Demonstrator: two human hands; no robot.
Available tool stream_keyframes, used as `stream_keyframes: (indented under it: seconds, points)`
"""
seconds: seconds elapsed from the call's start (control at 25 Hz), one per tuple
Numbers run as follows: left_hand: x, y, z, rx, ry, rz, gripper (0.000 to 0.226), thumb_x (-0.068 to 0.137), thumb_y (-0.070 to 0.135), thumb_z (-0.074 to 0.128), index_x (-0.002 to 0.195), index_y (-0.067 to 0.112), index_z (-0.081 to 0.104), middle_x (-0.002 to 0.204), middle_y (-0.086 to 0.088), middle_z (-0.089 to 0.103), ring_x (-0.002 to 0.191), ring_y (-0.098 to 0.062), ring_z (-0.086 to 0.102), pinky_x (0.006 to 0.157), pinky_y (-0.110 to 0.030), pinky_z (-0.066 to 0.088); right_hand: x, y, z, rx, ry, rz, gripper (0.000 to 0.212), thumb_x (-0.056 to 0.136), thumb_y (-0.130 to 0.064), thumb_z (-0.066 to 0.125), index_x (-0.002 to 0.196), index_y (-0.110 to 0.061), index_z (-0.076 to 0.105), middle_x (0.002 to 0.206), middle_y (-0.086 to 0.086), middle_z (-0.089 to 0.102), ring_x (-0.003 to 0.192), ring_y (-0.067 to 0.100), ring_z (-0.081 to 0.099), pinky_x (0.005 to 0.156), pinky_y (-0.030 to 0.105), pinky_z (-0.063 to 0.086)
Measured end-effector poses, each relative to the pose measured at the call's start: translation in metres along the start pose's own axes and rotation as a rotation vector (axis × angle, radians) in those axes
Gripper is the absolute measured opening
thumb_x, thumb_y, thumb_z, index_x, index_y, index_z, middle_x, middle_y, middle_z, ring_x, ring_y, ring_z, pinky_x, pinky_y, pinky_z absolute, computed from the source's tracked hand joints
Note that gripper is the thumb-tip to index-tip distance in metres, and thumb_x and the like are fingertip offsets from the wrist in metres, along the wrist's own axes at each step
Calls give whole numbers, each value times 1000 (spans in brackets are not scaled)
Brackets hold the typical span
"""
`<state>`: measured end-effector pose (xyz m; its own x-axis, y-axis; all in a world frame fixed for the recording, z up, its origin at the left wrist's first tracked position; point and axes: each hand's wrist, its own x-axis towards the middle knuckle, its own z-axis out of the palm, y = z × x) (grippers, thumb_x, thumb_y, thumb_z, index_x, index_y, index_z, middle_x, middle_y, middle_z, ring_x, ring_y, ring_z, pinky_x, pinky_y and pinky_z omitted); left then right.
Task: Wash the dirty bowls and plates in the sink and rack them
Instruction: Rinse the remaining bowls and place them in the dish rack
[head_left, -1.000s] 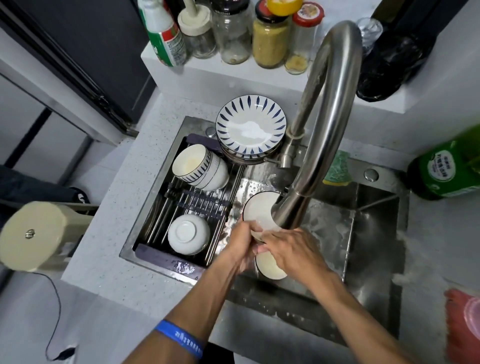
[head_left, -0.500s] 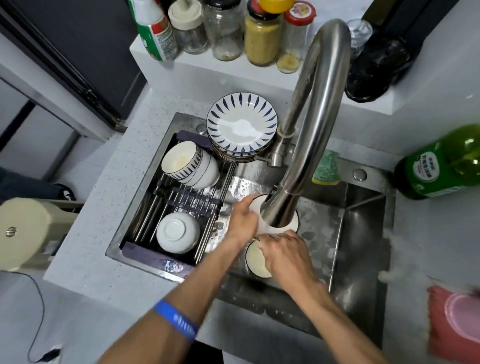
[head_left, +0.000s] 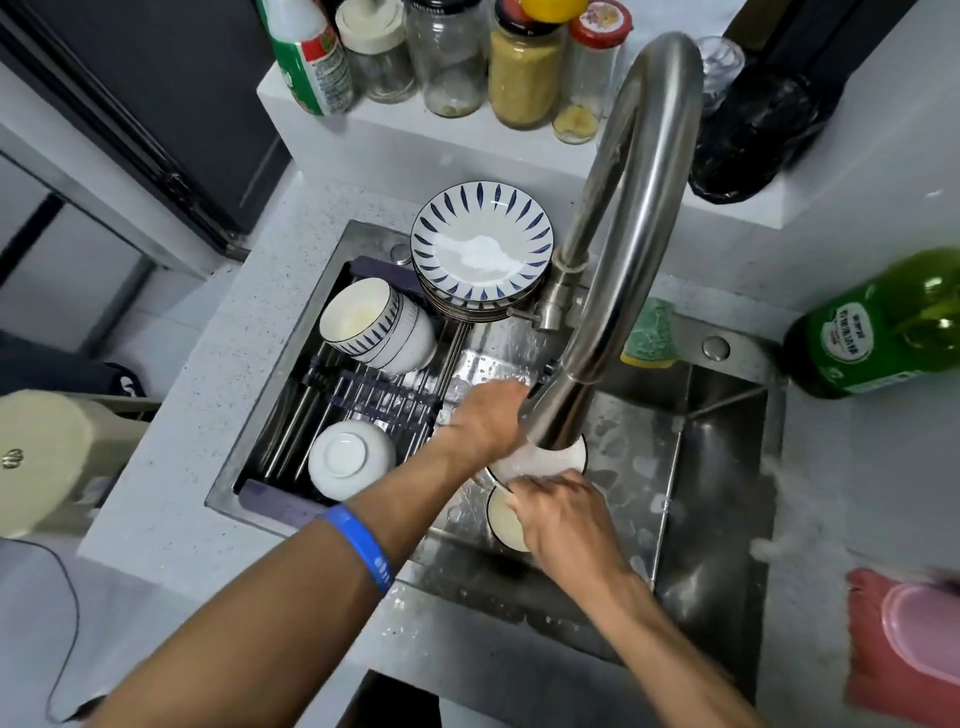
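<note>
Under the spout of the tall steel tap (head_left: 623, 249), both hands work on one white bowl (head_left: 540, 460) with a dark rim, held over the wet sink (head_left: 722, 467). The left hand (head_left: 485, 423) has its grip closed round the bowl's far left edge, fingers curled over the rim; the tap hides the fingertips. The right hand (head_left: 558, 512) lies against the bowl's near edge with fingers bent onto it; whether they pinch the rim or only press on it I cannot tell. A blue wristband (head_left: 361, 545) sits on the left forearm.

Just below the held bowl, partly under the right hand, a second bowl (head_left: 506, 519) with cloudy liquid sits in the sink.

The rack (head_left: 363, 400) fills the left part of the sink. On it, a bowl upside down (head_left: 348, 457) stands near, a nest of striped bowls (head_left: 376, 327) lies tipped on its side farther back, and a stack of blue-patterned plates (head_left: 480, 249) rests at the far end, beside the tap's base. A green sponge (head_left: 649, 335) sits on the sink's far ledge, right of the tap.
</note>
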<state>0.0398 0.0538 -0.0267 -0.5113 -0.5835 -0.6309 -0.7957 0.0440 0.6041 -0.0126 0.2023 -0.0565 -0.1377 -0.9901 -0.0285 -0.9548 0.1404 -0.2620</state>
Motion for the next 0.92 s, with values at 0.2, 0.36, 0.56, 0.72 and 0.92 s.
stream_keyframes:
  seconds: [0.2, 0.36, 0.56, 0.72, 0.92]
  points:
    - [-26, -46, 15, -1071, 47, -328, 30, 67, 11, 52, 98, 11, 55, 72, -10, 59, 62, -22, 56, 52, -24, 45, 32, -16, -6, 298, -39, -18, 14, 90, -28, 56, 96, -21, 66, 89, -2, 72, 81, 20, 67, 72, 34, 49]
    - [-20, -59, -1, -949, 125, -374, 24, 66, 22, 51, 83, 10, 62, 77, -12, 66, 74, -29, 59, 59, -31, 48, 45, 19, -17, 165, -367, -85, 61, 89, -77, 25, 129, -39, 50, 127, -10, 62, 102, 15, 65, 81, 30, 49]
    - [-31, -31, 18, -1405, 49, -161, 39, 99, 40, 49, 121, 13, 66, 108, -12, 74, 96, -26, 70, 88, -39, 54, 35, -1, -9, 837, -76, 399, 25, 88, -35, 68, 109, -22, 72, 95, -8, 74, 88, 12, 67, 81, 29, 46]
    - [-28, -30, 34, -946, 130, -109, 41, 85, 26, 72, 120, 36, 54, 111, -3, 69, 87, -14, 68, 64, -26, 56, 32, -15, 6, 1815, 162, 872, 29, 74, -3, 71, 103, -3, 70, 98, 15, 74, 91, 25, 69, 85, 40, 53]
    - [-25, -33, 8, -616, 14, -155, 68, 69, 20, 84, 125, 26, 46, 112, -3, 63, 100, -20, 63, 77, -31, 55, 25, -21, 6, 2314, 93, 891, 41, 62, -12, 60, 102, -5, 64, 93, 12, 72, 80, 22, 68, 79, 33, 48]
